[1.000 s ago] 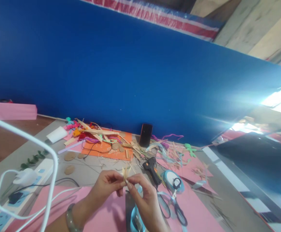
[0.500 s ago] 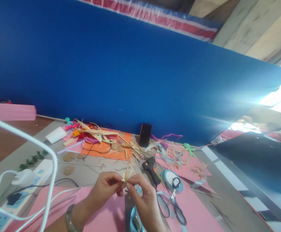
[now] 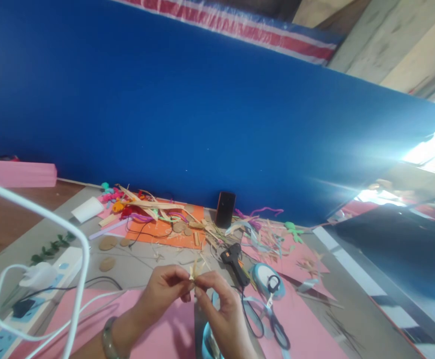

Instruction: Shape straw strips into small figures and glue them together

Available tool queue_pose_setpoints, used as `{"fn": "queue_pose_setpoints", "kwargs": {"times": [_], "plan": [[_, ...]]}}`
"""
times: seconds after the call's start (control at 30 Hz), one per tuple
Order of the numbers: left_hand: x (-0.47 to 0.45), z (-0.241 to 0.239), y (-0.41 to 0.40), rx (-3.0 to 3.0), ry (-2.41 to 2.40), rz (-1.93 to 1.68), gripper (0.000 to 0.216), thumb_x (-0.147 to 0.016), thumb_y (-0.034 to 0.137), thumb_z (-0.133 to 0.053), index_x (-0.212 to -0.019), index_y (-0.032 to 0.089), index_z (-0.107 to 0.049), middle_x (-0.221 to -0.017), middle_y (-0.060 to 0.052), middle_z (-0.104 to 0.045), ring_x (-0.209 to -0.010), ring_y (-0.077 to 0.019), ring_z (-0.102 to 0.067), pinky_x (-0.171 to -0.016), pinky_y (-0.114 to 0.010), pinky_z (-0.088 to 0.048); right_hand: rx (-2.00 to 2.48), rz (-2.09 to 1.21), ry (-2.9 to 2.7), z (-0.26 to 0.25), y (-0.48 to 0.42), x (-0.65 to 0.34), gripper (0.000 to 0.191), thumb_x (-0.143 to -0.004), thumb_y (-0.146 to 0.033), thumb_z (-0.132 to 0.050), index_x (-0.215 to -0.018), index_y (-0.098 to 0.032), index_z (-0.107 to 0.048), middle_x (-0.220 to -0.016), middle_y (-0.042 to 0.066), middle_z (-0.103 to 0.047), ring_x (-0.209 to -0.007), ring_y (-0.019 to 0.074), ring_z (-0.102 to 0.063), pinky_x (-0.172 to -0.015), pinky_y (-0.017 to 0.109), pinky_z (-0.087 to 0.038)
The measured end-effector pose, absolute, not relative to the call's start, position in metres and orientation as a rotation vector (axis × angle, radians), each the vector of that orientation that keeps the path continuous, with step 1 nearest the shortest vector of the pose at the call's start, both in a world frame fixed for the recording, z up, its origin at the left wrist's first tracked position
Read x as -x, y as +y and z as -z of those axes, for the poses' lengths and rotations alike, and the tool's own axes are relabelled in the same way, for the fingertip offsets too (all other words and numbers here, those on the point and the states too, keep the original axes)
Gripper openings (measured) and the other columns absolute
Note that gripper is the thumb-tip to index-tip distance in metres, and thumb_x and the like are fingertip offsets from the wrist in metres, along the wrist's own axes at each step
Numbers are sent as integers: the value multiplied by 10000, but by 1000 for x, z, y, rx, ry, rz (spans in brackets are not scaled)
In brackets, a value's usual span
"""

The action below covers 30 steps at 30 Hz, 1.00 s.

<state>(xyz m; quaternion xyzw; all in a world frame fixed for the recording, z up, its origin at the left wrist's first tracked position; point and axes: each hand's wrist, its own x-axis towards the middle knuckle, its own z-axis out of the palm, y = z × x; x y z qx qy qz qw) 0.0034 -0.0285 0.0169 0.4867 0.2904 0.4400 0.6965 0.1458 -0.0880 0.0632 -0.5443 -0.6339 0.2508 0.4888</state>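
My left hand (image 3: 167,287) and my right hand (image 3: 221,304) meet fingertip to fingertip above the table. Between them, both pinch a small pale straw-coloured piece with thin pointed ends (image 3: 196,271); its exact kind is too small to make out. A bangle (image 3: 108,339) circles my left wrist. Partly hidden under my right hand is a light-blue roll (image 3: 207,341). Just right of that hand lie a black glue gun (image 3: 234,262), a roll of light-blue ribbon (image 3: 268,280) and scissors with dark handles (image 3: 274,314).
Pink paper sheets (image 3: 165,329) lie beneath my hands. A phone (image 3: 225,209) leans against the blue partition (image 3: 202,109). Straw strips and colourful pipe cleaners (image 3: 138,202) are heaped at the back. On the left, a power strip (image 3: 34,309) has a white cable (image 3: 85,249) looping near my arm.
My right-hand fingers have shifted very slightly at the straw-coloured piece. Otherwise the hands keep the same pinch and place.
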Motion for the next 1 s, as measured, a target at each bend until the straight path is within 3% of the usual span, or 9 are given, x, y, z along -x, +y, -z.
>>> {"fn": "queue_pose_setpoints", "kwargs": {"times": [0.47,1.0], "plan": [[-1,-16,-30,-1208,734,-1075,203,-728,277,-730,-612,132,-649,-544,-18,-629,-513,-132,-608,-526,-220,-475,1276,-628,-1557,-54,-88,-146,163,-814,-138,-586,-923,-230,-666,-847,22,-650,-781,174,-624,-748,295,-471],[-2,-19,-31,-1238,786,-1141,256,-740,310,-712,-569,144,-619,-507,-1,-601,-492,-120,-575,-515,-216,-466,1227,-766,-1462,-55,-88,-139,193,-804,-142,-592,-959,-240,-654,-945,46,-616,-806,167,-614,-723,280,-527]]}}
